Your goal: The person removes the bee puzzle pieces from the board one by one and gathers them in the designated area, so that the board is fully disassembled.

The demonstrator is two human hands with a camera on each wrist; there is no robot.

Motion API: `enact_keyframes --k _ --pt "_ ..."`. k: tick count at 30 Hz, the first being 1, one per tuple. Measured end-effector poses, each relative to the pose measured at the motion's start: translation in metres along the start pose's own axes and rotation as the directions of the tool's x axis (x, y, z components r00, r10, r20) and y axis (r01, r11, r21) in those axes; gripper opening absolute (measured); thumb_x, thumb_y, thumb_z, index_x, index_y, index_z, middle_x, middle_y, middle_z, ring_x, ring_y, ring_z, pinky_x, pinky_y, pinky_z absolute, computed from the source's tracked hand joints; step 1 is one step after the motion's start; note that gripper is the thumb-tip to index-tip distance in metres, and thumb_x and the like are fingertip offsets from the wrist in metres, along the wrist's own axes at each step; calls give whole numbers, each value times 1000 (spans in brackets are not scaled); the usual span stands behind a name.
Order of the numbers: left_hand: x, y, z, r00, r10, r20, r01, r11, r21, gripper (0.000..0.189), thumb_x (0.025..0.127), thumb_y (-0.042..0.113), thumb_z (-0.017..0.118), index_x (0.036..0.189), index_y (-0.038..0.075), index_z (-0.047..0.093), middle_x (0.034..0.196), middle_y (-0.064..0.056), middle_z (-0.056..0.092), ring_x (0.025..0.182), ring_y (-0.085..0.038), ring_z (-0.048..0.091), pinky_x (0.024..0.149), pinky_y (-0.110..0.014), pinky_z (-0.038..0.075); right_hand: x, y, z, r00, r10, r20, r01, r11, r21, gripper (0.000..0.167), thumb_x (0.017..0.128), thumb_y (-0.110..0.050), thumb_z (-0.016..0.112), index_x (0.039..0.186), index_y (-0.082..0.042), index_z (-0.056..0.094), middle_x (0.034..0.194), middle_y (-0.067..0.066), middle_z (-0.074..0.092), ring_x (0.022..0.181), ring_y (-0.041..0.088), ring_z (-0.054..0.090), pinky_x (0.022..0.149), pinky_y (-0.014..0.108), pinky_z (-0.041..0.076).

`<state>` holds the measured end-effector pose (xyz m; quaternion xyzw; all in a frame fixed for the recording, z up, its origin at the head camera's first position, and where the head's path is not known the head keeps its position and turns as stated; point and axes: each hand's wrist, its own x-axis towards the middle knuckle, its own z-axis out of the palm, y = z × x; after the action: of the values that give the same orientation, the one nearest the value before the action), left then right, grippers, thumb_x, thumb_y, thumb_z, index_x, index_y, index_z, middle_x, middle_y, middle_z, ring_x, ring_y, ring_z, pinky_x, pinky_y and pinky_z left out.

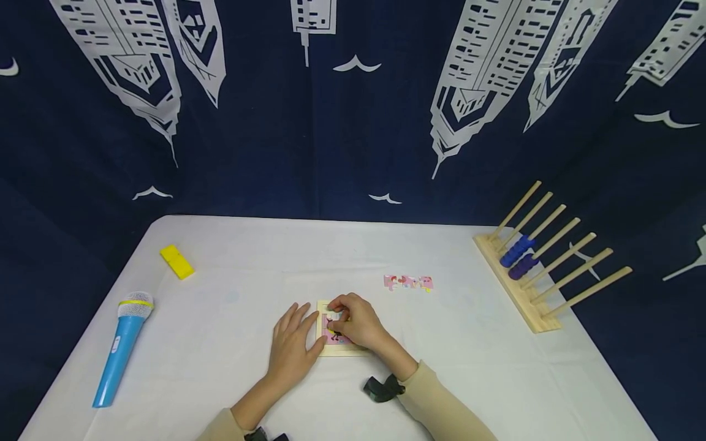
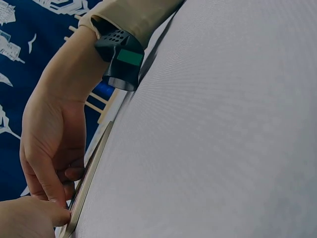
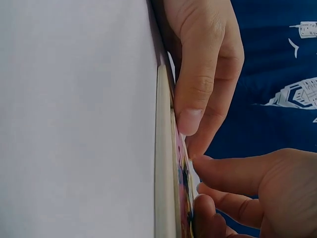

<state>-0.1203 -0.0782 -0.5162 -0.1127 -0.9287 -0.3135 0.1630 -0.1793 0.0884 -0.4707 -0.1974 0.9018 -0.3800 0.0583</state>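
Note:
A small jigsaw puzzle in a pale wooden frame lies on the white table, with a pink cartoon picture inside it. My left hand lies at the frame's left side, its fingers spread and its thumb on the edge. Over the picture, my right hand has curled fingers and holds a puzzle piece, mostly hidden; a pale sliver of it shows beside the fingertips. In the right wrist view, the left thumb presses by the frame's rim. Pink puzzle pieces lie in a row beyond the right hand.
On the left are a blue toy microphone and a yellow block. A wooden peg rack with blue and purple beads stands at the right edge. Behind the table hangs a dark blue printed cloth.

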Motion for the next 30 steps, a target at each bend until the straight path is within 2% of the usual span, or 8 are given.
enact_keyframes --k 9,17,30 --pt "0 1 -1 1000 0 3 0 1000 -4 50 83 24 75 125 0 62 139 -20 53 137 -42 37 109 -58 28 -1 1 4 999 -28 -21 26 997 -78 24 79 -12 79 101 -7 70 89 2 59 66 4 46 63 20 39" --pt "0 1 -1 1000 -6 7 6 1000 2 50 83 25 75 125 0 62 140 -20 53 137 -41 37 110 -58 29 -2 0 5 999 -27 -22 25 996 -86 20 79 -11 79 96 -7 70 83 0 55 66 3 45 62 19 38" --pt "0 0 0 1000 -2 6 2 1000 3 50 83 25 75 125 0 63 140 -20 53 137 -42 36 109 -59 29 -3 0 6 999 -32 -27 29 995 -97 18 80 -10 78 95 -8 68 82 0 53 67 3 45 60 20 38"
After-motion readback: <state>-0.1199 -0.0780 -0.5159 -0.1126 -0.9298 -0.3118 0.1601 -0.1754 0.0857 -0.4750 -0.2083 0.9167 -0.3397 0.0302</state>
